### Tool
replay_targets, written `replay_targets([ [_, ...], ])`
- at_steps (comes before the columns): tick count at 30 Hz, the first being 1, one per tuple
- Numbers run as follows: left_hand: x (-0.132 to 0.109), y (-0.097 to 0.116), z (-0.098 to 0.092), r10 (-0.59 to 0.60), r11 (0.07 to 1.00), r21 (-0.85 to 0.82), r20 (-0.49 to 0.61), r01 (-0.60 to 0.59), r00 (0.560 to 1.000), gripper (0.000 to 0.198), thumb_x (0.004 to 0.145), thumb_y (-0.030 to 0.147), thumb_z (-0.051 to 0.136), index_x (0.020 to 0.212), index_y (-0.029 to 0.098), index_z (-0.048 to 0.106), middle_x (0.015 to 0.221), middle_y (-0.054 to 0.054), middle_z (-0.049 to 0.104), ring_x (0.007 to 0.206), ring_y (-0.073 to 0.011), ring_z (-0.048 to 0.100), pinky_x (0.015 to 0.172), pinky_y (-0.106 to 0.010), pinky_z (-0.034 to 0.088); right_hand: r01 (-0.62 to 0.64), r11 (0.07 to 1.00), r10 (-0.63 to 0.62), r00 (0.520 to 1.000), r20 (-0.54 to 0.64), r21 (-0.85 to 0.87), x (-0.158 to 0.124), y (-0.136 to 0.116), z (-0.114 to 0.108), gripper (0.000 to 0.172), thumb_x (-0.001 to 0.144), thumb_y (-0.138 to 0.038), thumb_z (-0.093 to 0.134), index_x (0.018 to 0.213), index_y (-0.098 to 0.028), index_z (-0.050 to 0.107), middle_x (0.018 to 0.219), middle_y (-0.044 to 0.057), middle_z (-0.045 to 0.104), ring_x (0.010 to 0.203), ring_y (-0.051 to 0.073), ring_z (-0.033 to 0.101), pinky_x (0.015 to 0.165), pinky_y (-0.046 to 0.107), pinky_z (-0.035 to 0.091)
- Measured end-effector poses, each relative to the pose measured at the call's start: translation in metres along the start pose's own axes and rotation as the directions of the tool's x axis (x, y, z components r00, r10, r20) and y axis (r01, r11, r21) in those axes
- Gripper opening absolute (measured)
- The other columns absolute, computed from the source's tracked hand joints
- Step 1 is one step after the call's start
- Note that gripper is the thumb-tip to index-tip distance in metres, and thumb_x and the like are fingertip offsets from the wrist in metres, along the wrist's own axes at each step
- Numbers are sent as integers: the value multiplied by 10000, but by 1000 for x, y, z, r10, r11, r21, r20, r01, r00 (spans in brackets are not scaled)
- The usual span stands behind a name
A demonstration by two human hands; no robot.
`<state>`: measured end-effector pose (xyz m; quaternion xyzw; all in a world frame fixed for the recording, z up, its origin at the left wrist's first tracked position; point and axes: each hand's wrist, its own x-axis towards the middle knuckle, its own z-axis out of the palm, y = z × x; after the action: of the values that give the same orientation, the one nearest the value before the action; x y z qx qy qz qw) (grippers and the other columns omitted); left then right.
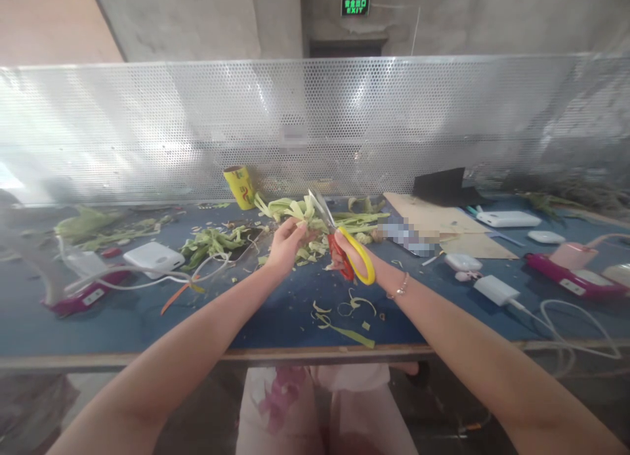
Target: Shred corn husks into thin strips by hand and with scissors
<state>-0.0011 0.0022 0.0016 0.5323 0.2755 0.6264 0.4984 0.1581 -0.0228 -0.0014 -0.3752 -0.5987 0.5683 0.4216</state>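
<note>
My left hand [285, 246] is closed, pinching a bunch of pale green leaf strips [304, 209] that look like corn husk. In my right hand [347, 253] is a pair of scissors [358, 257] with yellow and red handles. Its blades are parted and point up and to the left, beside the held strips; whether they touch the husk I cannot tell. Beyond both hands lies a heap of long green husk pieces [367, 220]. Small husk clippings [315, 250] are scattered beneath the hands, and thin curled scraps [352, 337] lie near the table's front edge.
A yellow tube [239, 187] stands tilted by the perforated metal screen [207, 127]. Left are a green pile [211, 245], a white box-shaped device [153, 256] with cables and a purple power strip [88, 294]. Right are brown paper [433, 222], chargers [496, 289] and another power strip [573, 278].
</note>
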Motion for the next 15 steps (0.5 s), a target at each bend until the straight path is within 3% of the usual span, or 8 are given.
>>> replay_targets([
  [4,4,0,-3,-41,999,-36,-15,40,999,281,633,366,703,734,172,527,694,7,633,694,-151,658,714,-300,526,-36,997,39,998,-47,71,-2,-9,-1,430,815,-616,413,662,-225,323,478,-87,295,394,70,303,448,218,378],
  [7,11,-1,-7,-75,996,-58,-98,70,992,285,634,348,701,762,163,526,694,3,634,686,-148,663,722,-299,524,-79,991,84,996,-41,106,-3,-13,-4,422,831,-589,414,639,-222,333,464,-85,303,385,68,284,461,231,381],
  [11,19,-1,-14,-98,995,-53,-200,89,975,250,661,321,678,756,159,513,687,-5,633,670,-142,662,712,-295,524,-197,978,194,980,48,67,-1,-8,-10,457,852,-593,359,598,-212,356,435,-77,323,366,61,282,498,257,407],
  [15,20,2,-18,-50,999,-11,-196,49,979,265,630,333,692,751,155,538,666,2,628,650,-142,654,659,-266,516,-299,953,288,944,158,45,0,-4,-15,512,834,-636,344,563,-201,354,428,-71,339,361,51,273,514,266,417],
])
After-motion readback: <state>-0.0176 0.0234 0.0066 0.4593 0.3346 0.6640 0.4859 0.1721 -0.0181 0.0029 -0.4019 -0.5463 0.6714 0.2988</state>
